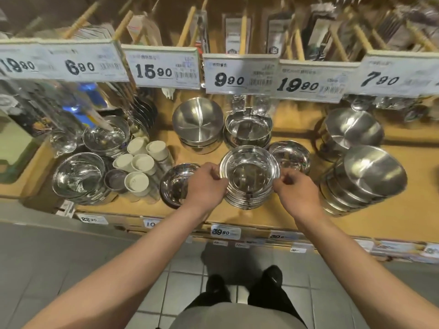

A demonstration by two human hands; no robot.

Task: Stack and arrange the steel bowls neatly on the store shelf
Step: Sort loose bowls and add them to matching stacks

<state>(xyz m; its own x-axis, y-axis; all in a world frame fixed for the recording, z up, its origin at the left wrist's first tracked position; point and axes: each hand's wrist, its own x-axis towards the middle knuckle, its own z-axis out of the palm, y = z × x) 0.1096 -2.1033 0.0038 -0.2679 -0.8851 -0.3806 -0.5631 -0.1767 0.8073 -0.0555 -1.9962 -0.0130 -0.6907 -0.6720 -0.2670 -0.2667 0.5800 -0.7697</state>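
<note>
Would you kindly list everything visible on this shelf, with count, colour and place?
bowl stack: one, steel, front centre, held at the rim
loose bowls: two, steel, either side of the held stack
rear bowl stacks: two, steel, behind centre
tilted bowl stacks: two, steel, right
glass bowls: several, clear, left
capped jars: about five, white lids, left of centre
price tags: six, white, above
shelf: wood, tan
left hand: on the stack's left rim
right hand: on its right rim

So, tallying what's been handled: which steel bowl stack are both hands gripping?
The shiny stack of steel bowls at the front centre, left hand and right hand pinching its rim.
</note>
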